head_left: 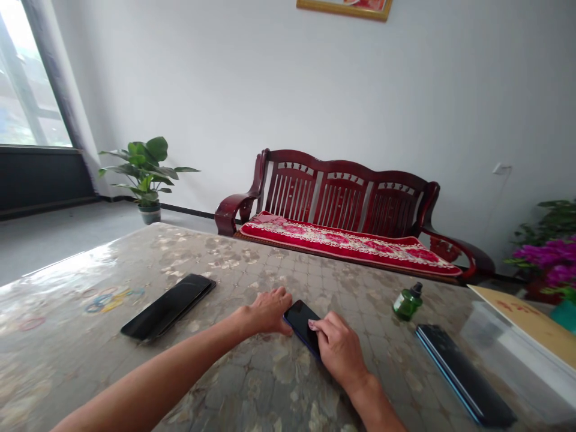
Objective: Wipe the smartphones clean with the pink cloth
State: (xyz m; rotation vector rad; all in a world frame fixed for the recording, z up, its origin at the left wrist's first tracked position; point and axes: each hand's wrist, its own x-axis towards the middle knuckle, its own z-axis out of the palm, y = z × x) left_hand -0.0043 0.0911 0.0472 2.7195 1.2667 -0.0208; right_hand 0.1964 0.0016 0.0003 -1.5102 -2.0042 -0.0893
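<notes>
A dark smartphone with a blue-edged frame lies screen up on the patterned table cover, in the middle of the near side. My left hand is at its far left end, thumb and fingers around the corner and against the edge. Over the screen, my right hand is closed with its fingertips pinched together, pressing on the glass. A small pale patch shows at those fingertips; what it is I cannot make out. The right hand covers the phone's near end.
Stacked dark phones lie left, beside coloured rubber bands. To the right are a green spray bottle, another stack of phones and a cardboard-topped box. A wooden bench stands beyond the table.
</notes>
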